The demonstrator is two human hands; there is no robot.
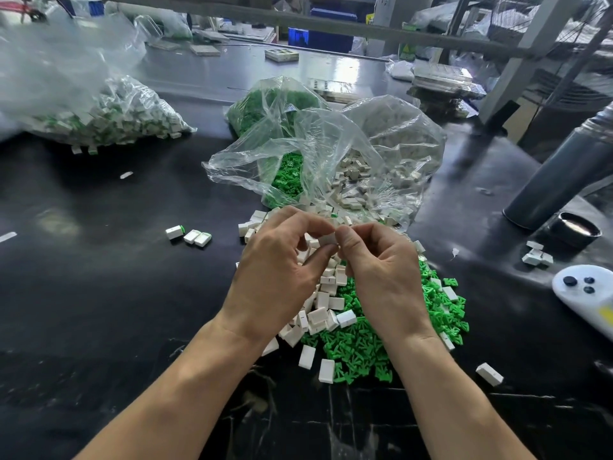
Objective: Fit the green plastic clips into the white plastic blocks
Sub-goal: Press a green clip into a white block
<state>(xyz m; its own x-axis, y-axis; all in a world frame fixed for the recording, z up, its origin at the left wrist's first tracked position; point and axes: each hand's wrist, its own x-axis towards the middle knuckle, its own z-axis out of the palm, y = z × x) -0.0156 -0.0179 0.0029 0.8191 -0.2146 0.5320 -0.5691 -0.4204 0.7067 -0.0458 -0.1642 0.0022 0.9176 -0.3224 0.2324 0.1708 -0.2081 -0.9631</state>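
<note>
Pinching one small white rectangular plastic block (326,240) between curled fingertips, the left hand (282,270) and right hand (381,270) meet above the loose pile of white blocks (323,307) and green plastic clips (361,346) on the black table (99,293).

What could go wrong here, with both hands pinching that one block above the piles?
1. The white block is pinched between the left hand and right hand above the mixed pile; if it slips, it could get lost among the loose parts.
2. The three finished pieces lie close to the loose blocks, so the two could get mixed.
3. The fingers hide any clip, so its seating cannot be checked.
</note>
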